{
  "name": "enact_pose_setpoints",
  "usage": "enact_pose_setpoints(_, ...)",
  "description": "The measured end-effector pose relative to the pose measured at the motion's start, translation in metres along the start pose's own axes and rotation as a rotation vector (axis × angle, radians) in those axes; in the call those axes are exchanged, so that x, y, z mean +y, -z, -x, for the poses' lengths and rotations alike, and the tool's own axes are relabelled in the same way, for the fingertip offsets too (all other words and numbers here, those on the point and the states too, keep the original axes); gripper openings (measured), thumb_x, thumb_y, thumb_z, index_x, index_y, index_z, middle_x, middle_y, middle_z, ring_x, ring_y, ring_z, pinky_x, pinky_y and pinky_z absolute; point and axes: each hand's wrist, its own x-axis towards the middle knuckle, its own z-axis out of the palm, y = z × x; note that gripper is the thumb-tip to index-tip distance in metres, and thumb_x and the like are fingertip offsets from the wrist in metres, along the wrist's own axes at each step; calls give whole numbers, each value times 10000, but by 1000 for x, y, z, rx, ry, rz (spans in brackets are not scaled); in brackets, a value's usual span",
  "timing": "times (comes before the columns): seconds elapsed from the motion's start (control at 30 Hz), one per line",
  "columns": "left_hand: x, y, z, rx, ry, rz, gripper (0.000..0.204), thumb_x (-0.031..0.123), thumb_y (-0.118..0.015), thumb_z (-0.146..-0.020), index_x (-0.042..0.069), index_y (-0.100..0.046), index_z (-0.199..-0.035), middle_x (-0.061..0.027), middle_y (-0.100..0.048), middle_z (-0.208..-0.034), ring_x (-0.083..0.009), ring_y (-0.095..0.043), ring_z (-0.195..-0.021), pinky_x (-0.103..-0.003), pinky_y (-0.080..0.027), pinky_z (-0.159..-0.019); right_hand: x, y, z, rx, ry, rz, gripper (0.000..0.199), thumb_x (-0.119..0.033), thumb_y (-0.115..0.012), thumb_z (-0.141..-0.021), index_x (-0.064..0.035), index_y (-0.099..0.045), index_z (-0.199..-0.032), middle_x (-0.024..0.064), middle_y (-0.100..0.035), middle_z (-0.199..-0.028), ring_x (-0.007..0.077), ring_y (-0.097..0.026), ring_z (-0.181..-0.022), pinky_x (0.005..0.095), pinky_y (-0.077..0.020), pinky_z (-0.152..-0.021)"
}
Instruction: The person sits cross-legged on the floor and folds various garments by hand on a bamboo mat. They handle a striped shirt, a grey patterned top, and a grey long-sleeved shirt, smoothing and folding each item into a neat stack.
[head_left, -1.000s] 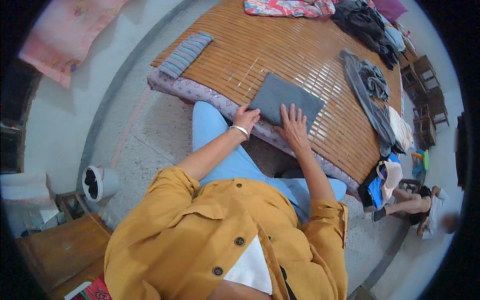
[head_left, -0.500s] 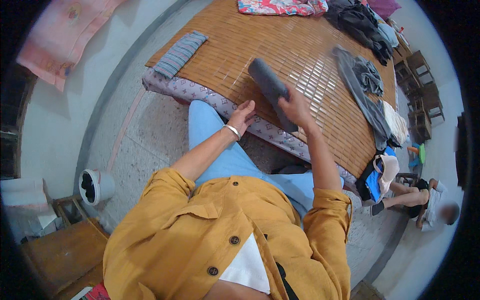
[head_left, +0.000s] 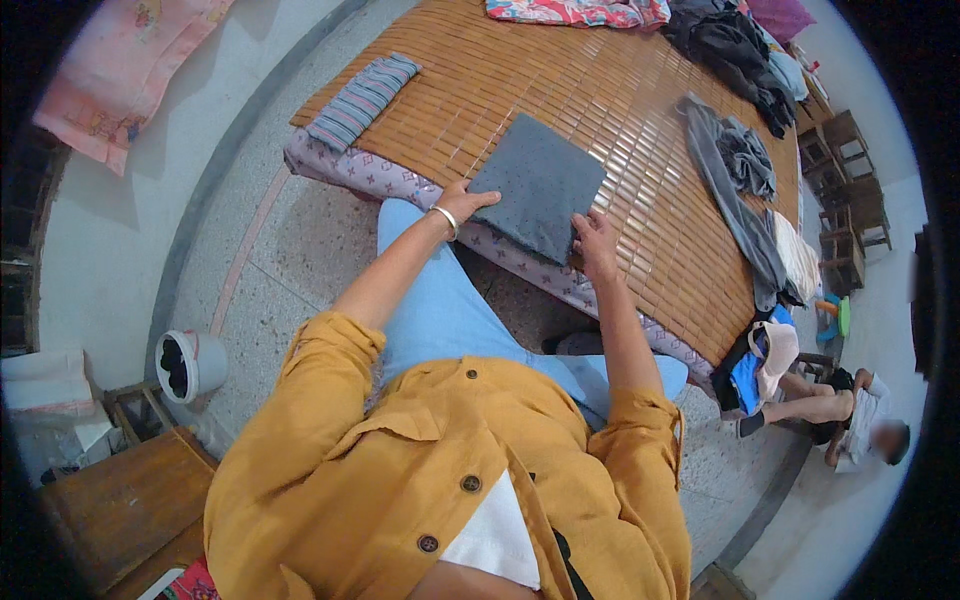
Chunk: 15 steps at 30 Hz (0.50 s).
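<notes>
Folding looks close to finished on the grey cloth (head_left: 540,185), which lies as a flat, neat square on the bamboo mat (head_left: 620,90), near the mat's front edge. A heap of dark clothes (head_left: 735,55) at the far end of the mat and a grey garment (head_left: 735,190) beside the square remain unfolded. The left hand (head_left: 468,203) rests flat, fingers spread, on the square's near left corner; the right hand (head_left: 595,243) presses its near right corner, fingers apart, gripping nothing.

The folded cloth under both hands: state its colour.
Dark grey-blue folded cloth, plain, in the head view.
</notes>
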Motion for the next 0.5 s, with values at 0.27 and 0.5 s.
enact_pose_setpoints(0.27,-4,62,-51,161,-301,-269,504,385,-737,-696,11,-607,-1009,-127,-639,-968,-196,-603,-900,-313,-472,-772,-9,-15,36,-72,93,-194,528,-113,-557,-859,-48,-324,-1329,110,-483,-1113,161,-566,-873,267,-495,-687)
enact_pose_setpoints(0.5,29,193,-70,713,-368,-1455,606,182,-691,-681,104,-449,-1231,-139,-495,-1219,-338,-471,-1101,-413,-387,-938,2,-11,35,-102,189,-160,426,-97,-503,-898,6,-362,-1287,104,-496,-1108,146,-570,-900,231,-498,-749)
